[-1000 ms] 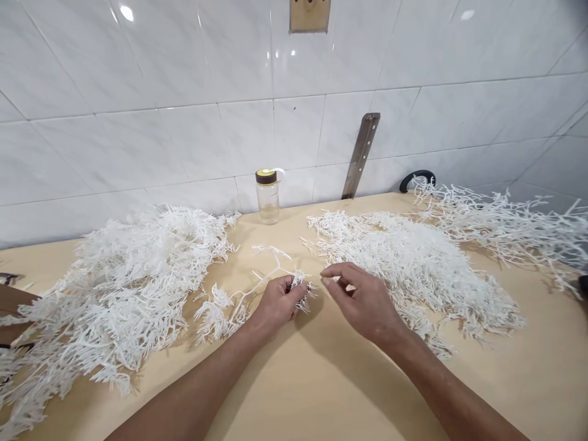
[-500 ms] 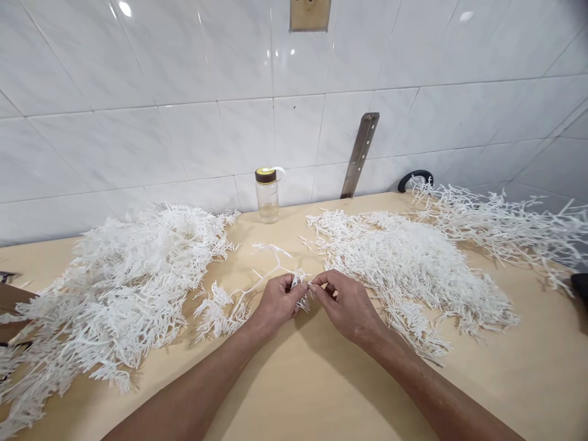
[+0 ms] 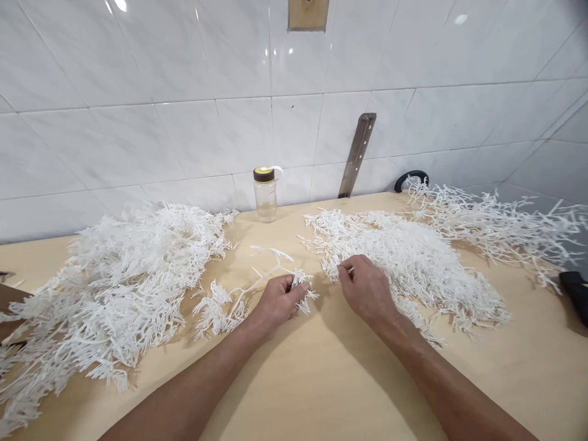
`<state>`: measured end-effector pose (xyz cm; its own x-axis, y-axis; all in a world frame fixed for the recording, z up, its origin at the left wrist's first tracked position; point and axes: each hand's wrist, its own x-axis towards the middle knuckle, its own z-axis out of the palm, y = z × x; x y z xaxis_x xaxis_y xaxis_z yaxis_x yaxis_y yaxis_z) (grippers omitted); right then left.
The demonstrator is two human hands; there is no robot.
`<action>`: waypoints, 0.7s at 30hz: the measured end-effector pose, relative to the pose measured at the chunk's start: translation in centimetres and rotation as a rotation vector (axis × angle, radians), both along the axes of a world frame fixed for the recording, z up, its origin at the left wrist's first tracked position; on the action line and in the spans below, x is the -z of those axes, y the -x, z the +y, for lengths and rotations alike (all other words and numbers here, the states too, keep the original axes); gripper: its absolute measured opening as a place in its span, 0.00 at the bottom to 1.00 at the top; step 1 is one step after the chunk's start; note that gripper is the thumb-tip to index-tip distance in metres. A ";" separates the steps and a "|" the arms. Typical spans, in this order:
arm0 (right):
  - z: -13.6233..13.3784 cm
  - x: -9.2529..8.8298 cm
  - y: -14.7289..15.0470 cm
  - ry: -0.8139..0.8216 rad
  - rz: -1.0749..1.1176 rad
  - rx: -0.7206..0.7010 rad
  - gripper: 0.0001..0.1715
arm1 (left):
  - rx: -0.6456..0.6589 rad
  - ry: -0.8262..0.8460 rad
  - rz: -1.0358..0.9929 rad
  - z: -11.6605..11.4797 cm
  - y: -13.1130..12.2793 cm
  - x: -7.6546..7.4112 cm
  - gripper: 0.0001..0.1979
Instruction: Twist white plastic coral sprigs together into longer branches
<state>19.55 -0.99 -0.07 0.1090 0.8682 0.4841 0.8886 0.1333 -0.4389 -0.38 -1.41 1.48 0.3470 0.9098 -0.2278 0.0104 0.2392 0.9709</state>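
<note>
My left hand point(image 3: 280, 300) is closed on a white plastic branch point(image 3: 250, 286) with feathery sprigs. Its bare forked stem runs away to the upper left, and a tufted sprig sticks out past my thumb. Over the near left edge of the right-hand heap of small white sprigs point(image 3: 413, 263) hovers my right hand point(image 3: 365, 286), its fingers pinched together. Whether anything small sits between those fingertips is hidden. To the left spreads a larger heap of white feathery branches point(image 3: 133, 288).
A clear bottle point(image 3: 266, 199) with a dark and yellow lid stands near the tiled wall. A metal strip point(image 3: 357, 155) leans there. Bare white stems point(image 3: 500, 226) lie at the back right, beside a black curved handle point(image 3: 411, 177). A black object point(image 3: 574, 297) sits at the right edge.
My right hand has left the sprig beside my left hand and moved right, to the edge of the right-hand heap. My left hand stays in place, still gripping the branch.
</note>
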 end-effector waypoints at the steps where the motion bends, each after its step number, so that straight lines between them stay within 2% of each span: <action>1: 0.2 -0.2 -0.8 -0.010 0.004 0.047 0.06 | -0.015 0.033 -0.022 0.1 0.0 -0.1 0.23; 3: 0.3 -0.6 -1.9 -0.052 0.026 0.124 0.03 | -0.039 0.077 -0.064 0.2 0.1 -0.2 0.23; 5: 0.0 -1.1 -2.1 -0.072 0.087 0.114 0.07 | -0.056 0.092 -0.089 0.3 0.2 -0.2 0.22; 7: -0.6 -1.6 -1.3 -0.030 0.190 -0.004 0.08 | -0.069 0.095 -0.106 0.3 0.2 -0.3 0.22; 10: -1.7 -1.8 1.1 0.079 0.317 -0.267 0.11 | -0.084 0.081 -0.106 0.3 0.2 -0.3 0.22; 12: -2.2 -1.7 2.7 0.105 0.327 -0.356 0.12 | -0.089 0.070 -0.099 0.3 0.1 -0.3 0.22; 15: -2.6 -1.5 3.9 0.166 0.312 -0.381 0.12 | -0.080 0.064 -0.094 0.3 0.1 -0.3 0.23; 21: -2.5 -1.7 3.9 0.229 0.332 -0.348 0.10 | -0.076 0.050 -0.069 0.2 0.0 -0.3 0.23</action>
<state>15.61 -3.50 1.63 -0.0894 0.9596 0.2667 0.6174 0.2635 -0.7412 -0.34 -1.20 1.77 0.2935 0.9222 -0.2519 -0.0763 0.2853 0.9554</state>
